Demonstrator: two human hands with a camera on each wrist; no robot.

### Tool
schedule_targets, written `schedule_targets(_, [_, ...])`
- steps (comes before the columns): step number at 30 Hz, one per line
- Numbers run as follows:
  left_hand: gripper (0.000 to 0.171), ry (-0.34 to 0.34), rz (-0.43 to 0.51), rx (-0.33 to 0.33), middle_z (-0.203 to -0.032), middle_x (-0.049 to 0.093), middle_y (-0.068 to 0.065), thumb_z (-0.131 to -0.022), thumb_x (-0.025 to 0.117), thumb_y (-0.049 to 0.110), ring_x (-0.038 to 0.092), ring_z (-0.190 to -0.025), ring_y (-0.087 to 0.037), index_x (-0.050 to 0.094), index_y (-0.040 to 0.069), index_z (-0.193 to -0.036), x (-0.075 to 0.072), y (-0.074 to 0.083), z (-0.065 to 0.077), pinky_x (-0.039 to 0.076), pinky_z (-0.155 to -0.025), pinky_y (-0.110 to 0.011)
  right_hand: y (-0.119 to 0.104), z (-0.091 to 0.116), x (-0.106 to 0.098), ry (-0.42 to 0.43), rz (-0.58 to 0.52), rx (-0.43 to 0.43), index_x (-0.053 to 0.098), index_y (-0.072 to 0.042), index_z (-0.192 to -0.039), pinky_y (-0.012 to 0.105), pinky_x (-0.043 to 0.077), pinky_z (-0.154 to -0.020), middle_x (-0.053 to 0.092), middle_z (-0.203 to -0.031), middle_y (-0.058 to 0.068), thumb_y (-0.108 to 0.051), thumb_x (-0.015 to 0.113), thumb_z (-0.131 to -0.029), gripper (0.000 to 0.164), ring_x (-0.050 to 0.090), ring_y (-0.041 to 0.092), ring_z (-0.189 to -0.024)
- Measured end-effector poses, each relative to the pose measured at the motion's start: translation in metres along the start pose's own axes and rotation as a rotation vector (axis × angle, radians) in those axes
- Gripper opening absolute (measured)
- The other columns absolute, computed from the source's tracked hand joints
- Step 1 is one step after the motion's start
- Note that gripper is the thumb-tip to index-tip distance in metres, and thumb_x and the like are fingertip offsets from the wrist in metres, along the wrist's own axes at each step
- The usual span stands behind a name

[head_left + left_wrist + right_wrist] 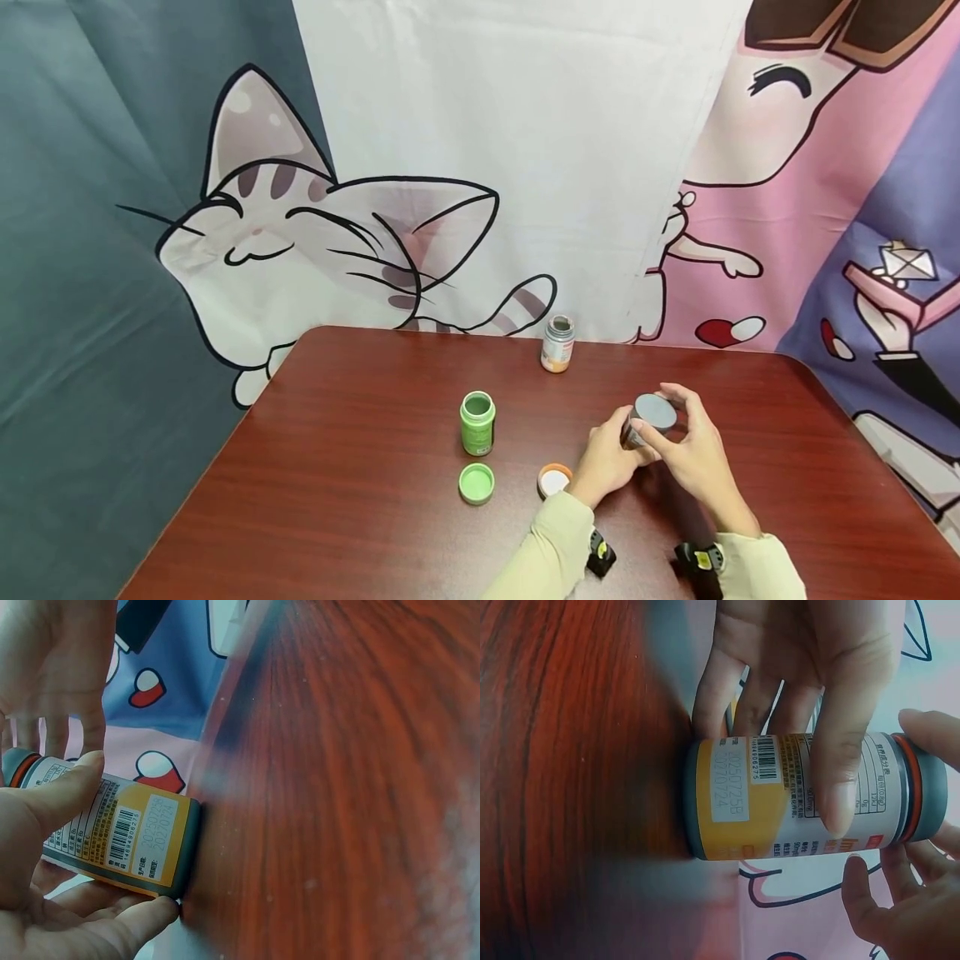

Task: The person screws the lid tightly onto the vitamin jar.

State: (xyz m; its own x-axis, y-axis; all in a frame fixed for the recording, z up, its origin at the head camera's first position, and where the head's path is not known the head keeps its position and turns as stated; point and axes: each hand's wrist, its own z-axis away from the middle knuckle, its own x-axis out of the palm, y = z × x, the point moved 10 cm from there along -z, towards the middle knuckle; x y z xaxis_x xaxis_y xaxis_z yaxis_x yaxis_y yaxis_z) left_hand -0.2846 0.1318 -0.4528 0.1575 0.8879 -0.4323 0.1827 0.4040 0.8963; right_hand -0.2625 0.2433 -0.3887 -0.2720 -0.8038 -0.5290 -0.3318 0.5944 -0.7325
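"What are you holding?"
"My left grip (606, 458) is clamped round the yellow-labelled bottle (787, 814); my right grip (699, 458) is curled about its grey cap (655, 412)."
"Where's that bottle?"
"Upright at the right part of the desk (337, 467), right of an upturned orange lid (555, 482). Farther left stands an uncapped green bottle (477, 433), a green lid (476, 484) just nearer me; an uncapped white-and-orange bottle (557, 348) stands near the far edge."

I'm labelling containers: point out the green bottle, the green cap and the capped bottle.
Green bottle (477, 431), head view: body front.
Green cap (476, 484), head view: upward face.
Capped bottle (791, 804), right wrist view: label.
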Motion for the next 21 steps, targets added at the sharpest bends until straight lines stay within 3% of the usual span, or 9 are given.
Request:
schedule_targets(9, [0.06, 0.003, -0.012, 0.0, -0.115, 0.059, 0.013, -0.075, 0.075, 0.033, 0.053, -0.107, -0.008, 0.048, 0.033, -0.129, 0.0022, -0.0001, 0.0, 0.044, -0.087, -0.028, -0.0028, 0.0004, 0.002, -0.035, -0.034, -0.001, 0.037, -0.01, -0.133, 0.007, 0.037, -0.075, 0.047, -0.125, 0.004, -0.015, 0.076, -0.075, 0.07, 0.042, 0.004, -0.103])
schedule_targets(15, [0.057, 0.005, 0.006, -0.004, -0.11, 0.061, 0.014, -0.073, 0.076, 0.036, 0.054, -0.103, -0.004, 0.05, 0.033, -0.125, 0.002, -0.0004, 0.0007, 0.044, -0.086, -0.026, 0.0011, -0.001, 0.0043, -0.095, -0.141, -0.005, 0.032, -0.013, -0.138, 0.009, 0.033, -0.084, 0.042, -0.131, 0.001, -0.008, 0.071, -0.078, 0.071, 0.038, 0.008, -0.119])
schedule_targets(21, [0.057, 0.0, 0.032, -0.002, -0.106, 0.061, 0.014, -0.072, 0.076, 0.038, 0.055, -0.098, -0.002, 0.051, 0.031, -0.123, 0.0011, 0.0011, 0.0013, 0.044, -0.084, -0.024, -0.001, -0.0015, 0.0038, -0.135, -0.345, -0.031, 0.032, -0.001, -0.136, 0.015, 0.04, -0.081, 0.047, -0.131, 0.002, 0.005, 0.064, -0.081, 0.064, 0.042, 0.014, -0.12])
